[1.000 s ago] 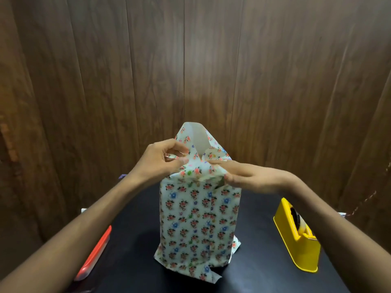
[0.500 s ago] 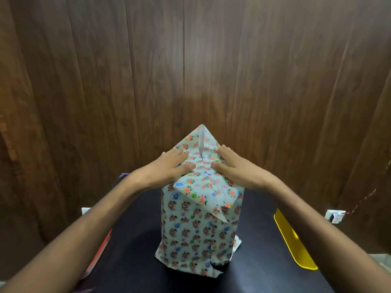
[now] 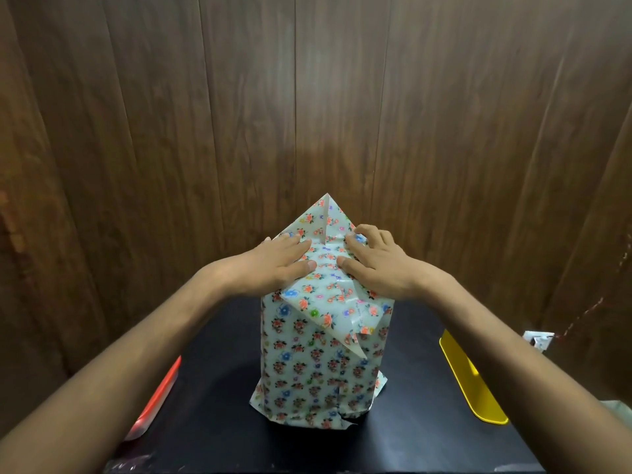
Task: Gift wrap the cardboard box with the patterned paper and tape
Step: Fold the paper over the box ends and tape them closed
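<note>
**Floral paper pressed flat on top of an upright box**

Floral paper (image 3: 309, 367) is seen wrapped around a tall box (image 3: 349, 413) that stands upright at the centre of a black table (image 3: 410, 436); only a dark sliver of the box is exposed at its base, where loose paper edges are splayed on the table. On top of the box, the paper is folded down into a triangular flap (image 3: 333, 314) whose point hangs over the near face, while a second pointed flap (image 3: 325, 213) is raised at the far edge. The left hand (image 3: 273, 265) is laid flat on the left half of the box top, fingers straight and close together, the thumb pressed along the fold. The right hand (image 3: 376, 265) is laid on the right half, fingers slightly bent and a little spread, fingertips pressed on the paper. Nothing is gripped by either hand. To the right of the box, well apart from it, a yellow tape dispenser (image 3: 468, 381) is partly hidden by the right forearm. To the left of the box, a red and white object (image 3: 155, 401) lies at the table edge. Behind the box, a wood-panelled wall (image 3: 307, 97) is seen.
</note>
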